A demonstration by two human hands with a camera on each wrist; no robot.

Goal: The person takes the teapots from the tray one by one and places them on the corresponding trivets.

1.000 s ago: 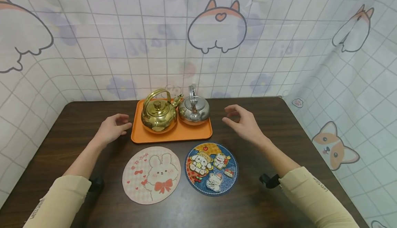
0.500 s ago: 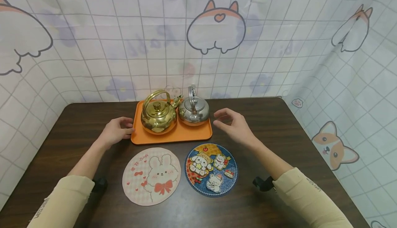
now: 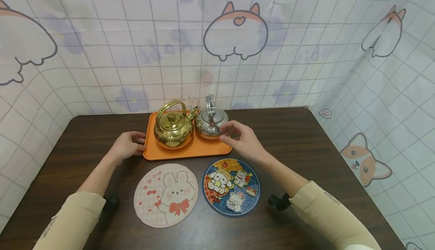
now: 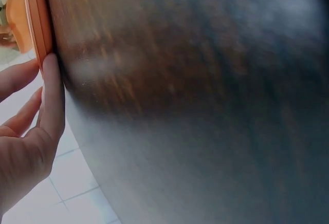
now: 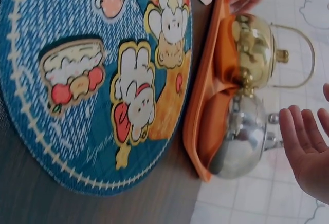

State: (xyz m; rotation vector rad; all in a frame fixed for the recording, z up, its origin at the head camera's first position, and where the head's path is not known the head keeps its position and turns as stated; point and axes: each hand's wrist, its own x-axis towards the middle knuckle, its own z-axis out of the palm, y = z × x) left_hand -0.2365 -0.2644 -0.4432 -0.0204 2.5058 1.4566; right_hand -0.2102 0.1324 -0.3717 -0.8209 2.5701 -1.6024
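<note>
A gold kettle [image 3: 173,130] and a silver kettle [image 3: 211,118] stand side by side on an orange tray [image 3: 190,150], the gold one on the left. My left hand [image 3: 125,145] is at the tray's left end. In the left wrist view, its extended fingers [image 4: 53,93] meet the tray's rim [image 4: 41,18] at their tips. My right hand [image 3: 242,140] hangs at the silver kettle's right front and overlaps its lower side in the head view. Its fingers are loosely bent with nothing between them, and the right wrist view has them [image 5: 303,131] beside the kettle's top.
Two round placemats lie in front of the tray on the dark wooden table [image 3: 282,129]: a pink rabbit one [image 3: 166,195] and a blue one [image 3: 232,187] with cartoon animals. Behind the table hangs a white checked curtain [image 3: 153,34] with corgi prints.
My right hand has moved left from the table beside the tray to the silver kettle's front. The left hand has come up against the tray's left end. Both kettles stay put.
</note>
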